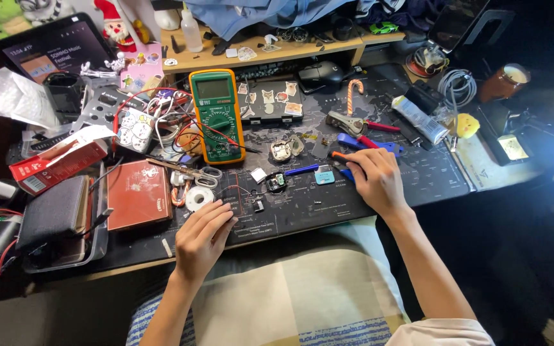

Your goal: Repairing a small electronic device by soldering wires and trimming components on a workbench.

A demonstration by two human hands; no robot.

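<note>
Lap: a cushion (296, 295) in cream and pale blue blocks lies nearest, under both forearms.
Left hand (201, 238): rests at the front edge of the surface (431, 173), fingers loosely curled and together, grasping nothing that shows; the fingertips touch the dark mat beside a thin red wire (237, 200).
Right hand (374, 179): fingers bent down onto the mat, closed on an orange-tipped tool (339, 156) whose end pokes out to the left of the knuckles; how firmly it is pinched I cannot tell.
Small circuit board (276, 182): lies on the mat between the two hands, dark, roughly square, apart from both.
Around it: a blue pen-shaped tool (301, 170) and a pale blue square part (324, 174) just beside the right hand; a white tape roll (199, 198) and scissors (190, 171) above the left hand.
Behind: a green and orange multimeter (217, 115) stands upright in the clutter, its red lead trailing across the mat; red-handled pliers (357, 124) lie further right.
Left side: a reddish-brown box (138, 193) lies flat near the left hand.
</note>
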